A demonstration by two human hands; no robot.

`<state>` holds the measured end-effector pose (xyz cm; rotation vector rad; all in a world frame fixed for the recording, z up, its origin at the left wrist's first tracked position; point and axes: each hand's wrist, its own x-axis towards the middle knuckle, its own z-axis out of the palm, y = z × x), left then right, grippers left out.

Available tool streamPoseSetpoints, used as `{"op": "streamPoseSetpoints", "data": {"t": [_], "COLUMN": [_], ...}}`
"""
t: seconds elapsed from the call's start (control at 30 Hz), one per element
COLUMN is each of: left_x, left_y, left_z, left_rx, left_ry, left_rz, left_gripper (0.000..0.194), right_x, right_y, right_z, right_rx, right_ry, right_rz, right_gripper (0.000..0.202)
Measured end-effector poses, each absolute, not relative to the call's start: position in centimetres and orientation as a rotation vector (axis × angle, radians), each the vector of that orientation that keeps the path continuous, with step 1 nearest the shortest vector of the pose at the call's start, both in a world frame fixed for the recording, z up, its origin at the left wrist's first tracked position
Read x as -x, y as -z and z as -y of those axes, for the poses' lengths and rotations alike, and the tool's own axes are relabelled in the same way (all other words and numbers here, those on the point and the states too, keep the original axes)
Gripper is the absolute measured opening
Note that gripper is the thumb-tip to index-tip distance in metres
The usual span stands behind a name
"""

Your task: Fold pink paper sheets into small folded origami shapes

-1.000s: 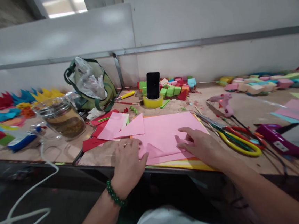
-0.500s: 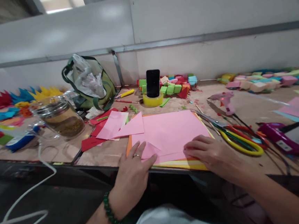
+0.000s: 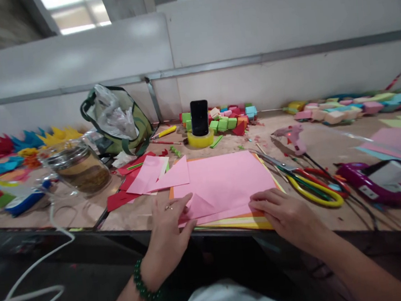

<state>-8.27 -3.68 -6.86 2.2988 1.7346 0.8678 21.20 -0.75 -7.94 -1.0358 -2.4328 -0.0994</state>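
Observation:
A large pink paper sheet (image 3: 224,176) lies on a stack of orange and yellow paper (image 3: 242,225) at the table's front edge. Over its lower left part rests a small folded pink paper (image 3: 200,206) with a pointed top. My left hand (image 3: 170,223) has its curled fingers and thumb around the left end of this folded piece; the fingertips are partly hidden. My right hand (image 3: 286,213) lies open on the lower right of the sheet, fingers stretched out and pressing on it. A pink paper triangle (image 3: 174,175) overlaps the sheet's upper left corner.
Scissors with yellow handles (image 3: 317,195), a pink glue gun (image 3: 292,138) and a purple device (image 3: 372,184) lie at the right. A phone (image 3: 199,117) stands in a yellow tape roll (image 3: 200,141) behind. A glass jar (image 3: 79,169) and a green bag (image 3: 138,128) stand left.
My left hand has slid left from the folded pink paper's middle to its left end, its fingers now more curled. My right hand stays on the sheet. The view has tilted slightly up.

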Motion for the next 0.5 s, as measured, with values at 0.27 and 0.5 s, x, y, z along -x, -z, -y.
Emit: {"op": "streamPoseSetpoints", "data": {"t": [0.27, 0.5], "left_x": [6.0, 4.4], "left_y": [4.4, 4.6], "left_z": [6.2, 6.5], "left_rx": [-2.884, -3.016], "left_ry": [-1.165, -0.949], "left_rz": [-1.375, -1.237], "left_gripper": [0.024, 0.024], "right_x": [-19.5, -18.7], "right_y": [4.0, 4.1], "right_z": [2.5, 2.4], "right_rx": [0.973, 0.824], "right_ry": [0.5, 0.401], "right_rz": [2.075, 2.384], "right_gripper": [0.073, 0.023]}}
